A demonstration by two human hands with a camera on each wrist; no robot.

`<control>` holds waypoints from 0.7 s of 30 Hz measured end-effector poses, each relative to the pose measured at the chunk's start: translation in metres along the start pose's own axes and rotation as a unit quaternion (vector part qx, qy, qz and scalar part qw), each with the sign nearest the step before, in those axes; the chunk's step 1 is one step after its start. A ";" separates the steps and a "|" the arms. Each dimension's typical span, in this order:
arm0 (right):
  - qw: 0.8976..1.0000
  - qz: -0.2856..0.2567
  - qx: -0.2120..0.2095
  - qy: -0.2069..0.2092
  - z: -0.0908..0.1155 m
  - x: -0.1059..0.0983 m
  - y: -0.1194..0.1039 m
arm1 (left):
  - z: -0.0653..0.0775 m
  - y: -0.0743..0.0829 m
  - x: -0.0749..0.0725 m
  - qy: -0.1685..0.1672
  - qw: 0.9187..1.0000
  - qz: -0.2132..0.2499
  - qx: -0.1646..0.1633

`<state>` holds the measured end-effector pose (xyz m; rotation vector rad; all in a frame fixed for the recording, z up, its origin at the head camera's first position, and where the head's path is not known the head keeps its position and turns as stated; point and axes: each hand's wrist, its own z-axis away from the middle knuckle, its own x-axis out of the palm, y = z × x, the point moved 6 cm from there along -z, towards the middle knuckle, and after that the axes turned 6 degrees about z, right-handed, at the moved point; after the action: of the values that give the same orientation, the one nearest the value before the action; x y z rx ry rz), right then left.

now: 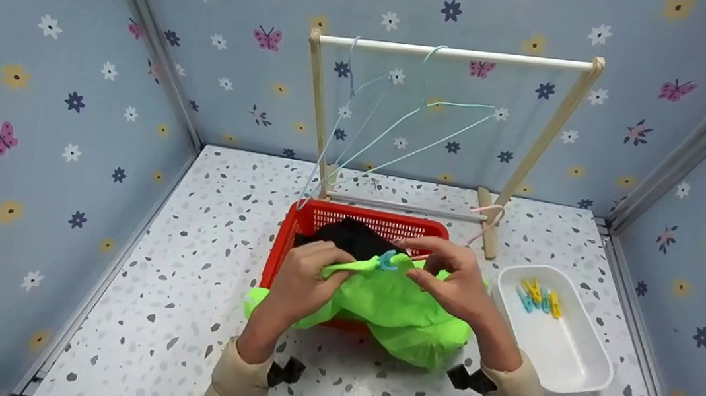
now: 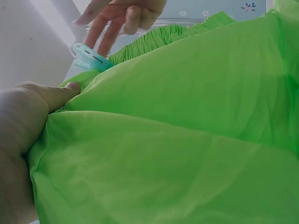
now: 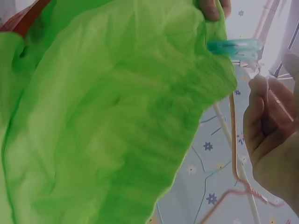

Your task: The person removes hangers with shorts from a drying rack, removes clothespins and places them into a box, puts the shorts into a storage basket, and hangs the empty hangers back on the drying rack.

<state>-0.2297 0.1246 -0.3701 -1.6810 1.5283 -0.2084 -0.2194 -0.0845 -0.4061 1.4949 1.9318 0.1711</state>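
A bright green garment (image 1: 394, 302) with a gathered elastic edge spreads over the front of the red basket (image 1: 274, 252). My left hand (image 1: 306, 280) grips its upper edge, thumb on top in the left wrist view. A light blue clothespin (image 1: 388, 260) is clipped on that edge, just right of the left hand. My right hand (image 1: 453, 279) is beside the clothespin, fingers loosely bent and apart from it in the right wrist view (image 3: 273, 135). A pink hanger (image 3: 234, 140) runs behind the garment; the cloth hides much of it.
Black cloth (image 1: 355, 238) lies in the basket. Behind stands a rack with a white bar (image 1: 383, 45), carrying a blue hanger (image 1: 334, 129) and a mint hanger (image 1: 460, 105). At right, a white tray (image 1: 564, 355) holds several yellow and blue clothespins (image 1: 541, 298).
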 end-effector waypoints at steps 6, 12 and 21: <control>0.999 -0.011 -0.034 -0.004 0.005 0.005 -0.002 | 0.001 0.003 0.013 -0.008 1.000 0.011 0.021; 0.998 0.007 -0.059 -0.006 0.005 0.005 -0.004 | -0.001 0.005 0.014 -0.007 0.999 0.010 0.034; 0.995 -0.072 -0.068 0.034 0.016 0.002 0.013 | 0.003 0.005 0.018 -0.017 0.999 0.019 0.040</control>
<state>-0.2290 0.1310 -0.3896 -1.9117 1.5006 -0.2443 -0.2160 -0.0676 -0.4136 1.5777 1.9039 0.0871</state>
